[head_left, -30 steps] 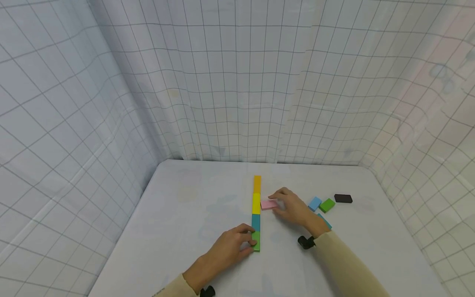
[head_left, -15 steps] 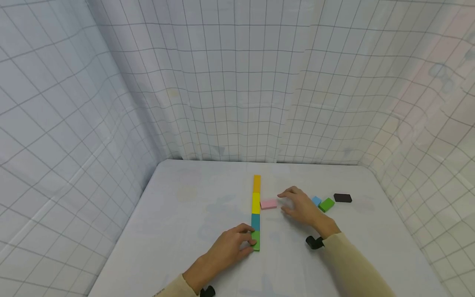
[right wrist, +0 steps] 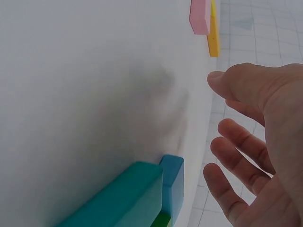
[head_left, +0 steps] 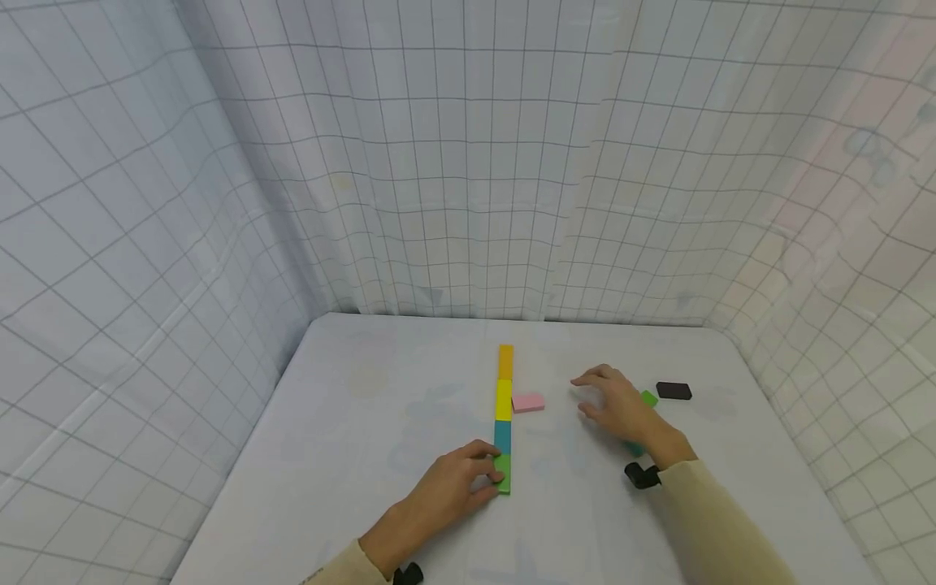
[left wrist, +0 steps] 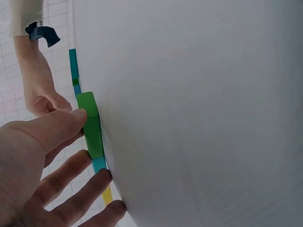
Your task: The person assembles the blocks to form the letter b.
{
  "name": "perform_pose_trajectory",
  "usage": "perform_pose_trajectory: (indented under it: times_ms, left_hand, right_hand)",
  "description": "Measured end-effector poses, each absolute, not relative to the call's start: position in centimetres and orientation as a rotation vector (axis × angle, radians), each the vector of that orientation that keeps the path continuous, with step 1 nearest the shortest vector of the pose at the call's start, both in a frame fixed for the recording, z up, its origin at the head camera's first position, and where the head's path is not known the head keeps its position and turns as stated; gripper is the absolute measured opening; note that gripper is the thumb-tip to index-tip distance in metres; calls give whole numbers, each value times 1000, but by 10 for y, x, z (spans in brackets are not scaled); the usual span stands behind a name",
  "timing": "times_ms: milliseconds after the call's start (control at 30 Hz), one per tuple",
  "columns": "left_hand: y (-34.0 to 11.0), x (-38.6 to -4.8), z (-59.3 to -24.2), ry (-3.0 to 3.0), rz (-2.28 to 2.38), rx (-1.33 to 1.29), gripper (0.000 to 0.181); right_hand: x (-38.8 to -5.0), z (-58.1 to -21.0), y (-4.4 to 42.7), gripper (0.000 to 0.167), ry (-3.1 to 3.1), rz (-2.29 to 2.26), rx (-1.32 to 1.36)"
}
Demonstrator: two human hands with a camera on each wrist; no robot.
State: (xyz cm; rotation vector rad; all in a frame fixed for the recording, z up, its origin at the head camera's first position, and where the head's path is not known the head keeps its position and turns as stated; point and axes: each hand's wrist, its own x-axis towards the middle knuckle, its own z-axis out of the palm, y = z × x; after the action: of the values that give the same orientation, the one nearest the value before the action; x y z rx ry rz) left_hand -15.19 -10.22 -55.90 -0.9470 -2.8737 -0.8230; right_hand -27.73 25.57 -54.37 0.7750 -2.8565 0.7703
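A straight row runs away from the person: green block (head_left: 504, 485) (left wrist: 94, 137), teal block (head_left: 503, 436), yellow block (head_left: 504, 400), orange block (head_left: 506, 361). A pink block (head_left: 529, 403) (right wrist: 200, 18) lies crosswise, its left end against the yellow block's right side. The left hand (head_left: 449, 486) (left wrist: 47, 161) rests thumb and fingertips on the green block and along the row's left side. Parted fingers and thumb show on the right hand (head_left: 621, 410) (right wrist: 255, 137), which holds nothing and hovers right of the pink block, partly covering other blocks.
Under and beside the right hand lie a second teal block (head_left: 634, 448) (right wrist: 123, 198), a blue block (right wrist: 173, 184) and a second green block (head_left: 649, 398). Farther right is a black block (head_left: 673, 391). Grid-patterned white curtains (head_left: 468, 162) surround the white table (head_left: 351, 455).
The right hand has moved off the pink block to the right, over the blue and teal blocks, and now hides the blue one in the head view. The left hand has stayed put.
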Motion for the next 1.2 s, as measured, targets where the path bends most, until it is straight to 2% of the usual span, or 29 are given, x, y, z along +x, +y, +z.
perform_pose_trajectory:
  times_ms: [500,1200]
  left_hand:
    - [-105,-151,-558,-2890,-847,-919,14]
    - [-102,-151,-562,-2912,-876,-889,13]
  right_hand:
    - [-279,-538,305,45,-2889,782,643]
    - [-285,-542,334,54,-3011,838,826]
